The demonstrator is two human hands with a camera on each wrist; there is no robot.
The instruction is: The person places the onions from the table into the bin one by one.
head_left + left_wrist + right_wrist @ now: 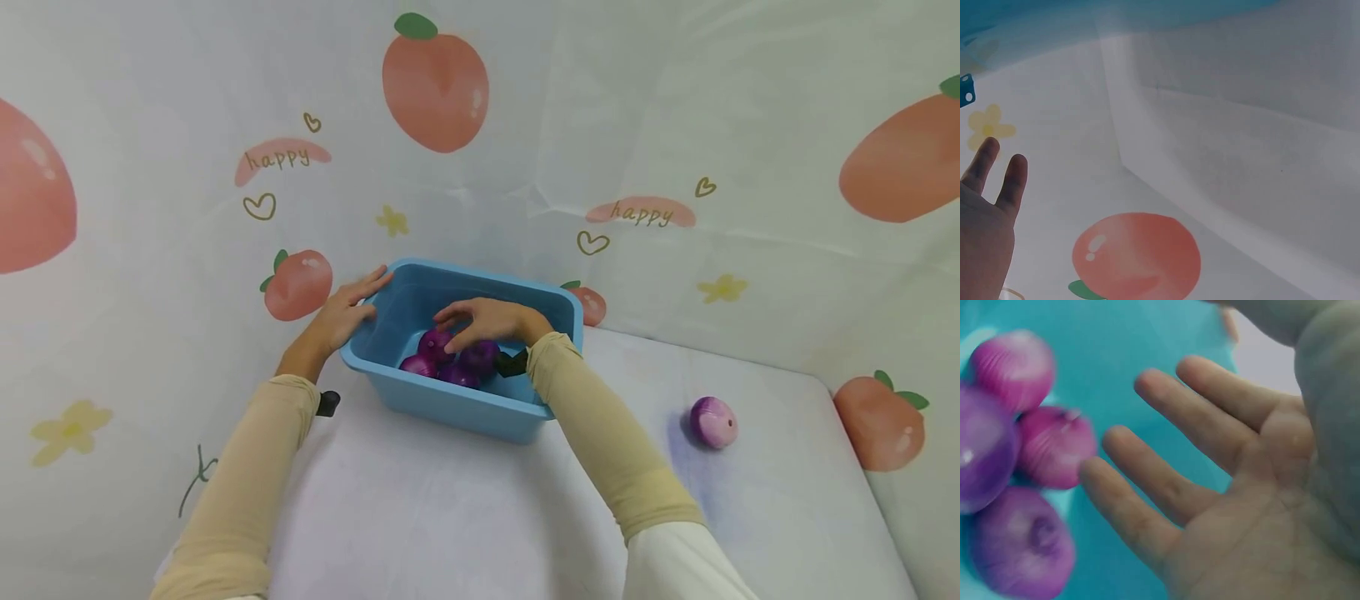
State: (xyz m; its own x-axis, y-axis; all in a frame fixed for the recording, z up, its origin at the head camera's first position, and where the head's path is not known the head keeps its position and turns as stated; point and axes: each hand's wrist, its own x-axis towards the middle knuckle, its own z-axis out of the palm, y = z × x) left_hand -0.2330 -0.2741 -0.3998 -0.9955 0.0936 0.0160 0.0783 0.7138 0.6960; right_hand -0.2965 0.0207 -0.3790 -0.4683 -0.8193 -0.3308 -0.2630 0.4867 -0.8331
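Observation:
A blue plastic basin (450, 412) holds several purple onions (417, 365) bunched toward its left half. My right hand (487, 320) is inside the basin, over the onions, with nothing in its grasp. The right wrist view shows its fingers (1147, 531) spread and nearly straight, the fingertips close beside an onion (1057, 447). At the basin's left end, my left hand (347, 315) rests on the rim with extended fingers. In the left wrist view two straight fingers (1012, 186) of that hand show; the rest is cut off by the frame.
One more onion (712, 422), purple and white, lies on the white table (450, 517) to the right of the basin. A white cloth (525, 108) printed with peaches and flowers hangs behind and along the sides. The basin stands close to the back cloth.

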